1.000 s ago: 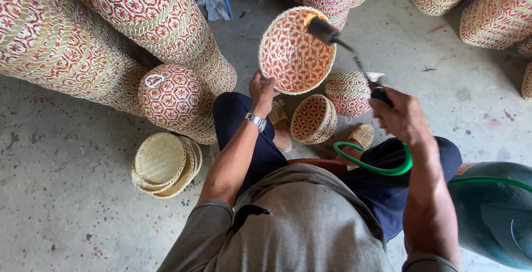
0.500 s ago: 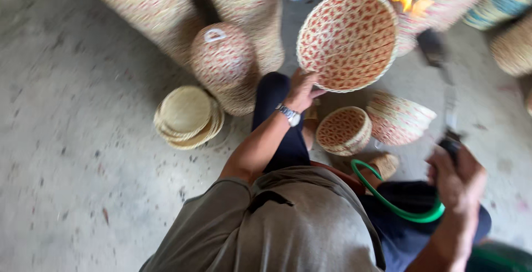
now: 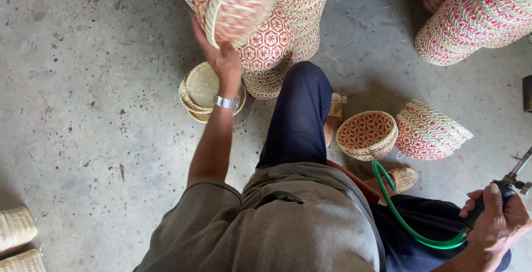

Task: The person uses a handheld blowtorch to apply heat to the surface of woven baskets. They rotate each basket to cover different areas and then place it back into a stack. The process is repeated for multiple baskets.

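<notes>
1. Since a moment ago, the left hand has swung its basket up and over to the left, and the flame seen back then is out of sight.
2. That hand grips the basket by its lower rim, fingers curled tight on it.
3. This basket is red and cream, tipped on its side, up in the air in front of a tall stack of the same kind.
4. A silver watch sits on the left wrist.
5. Just under that arm, a pile of plain lids lies on the floor.
6. Down at the right, the right hand is closed tight round the dark handle of a torch.
7. From the handle a thin metal pipe runs up and off the edge.
8. A green hose curls from the torch back past the knee.
9. Between the legs, a small open basket sits on the floor.
10. Just beside it, touching, a bowl basket lies tipped over.
11. More big baskets lean at the top right.
12. Woven sandals are on the person's feet.
</notes>
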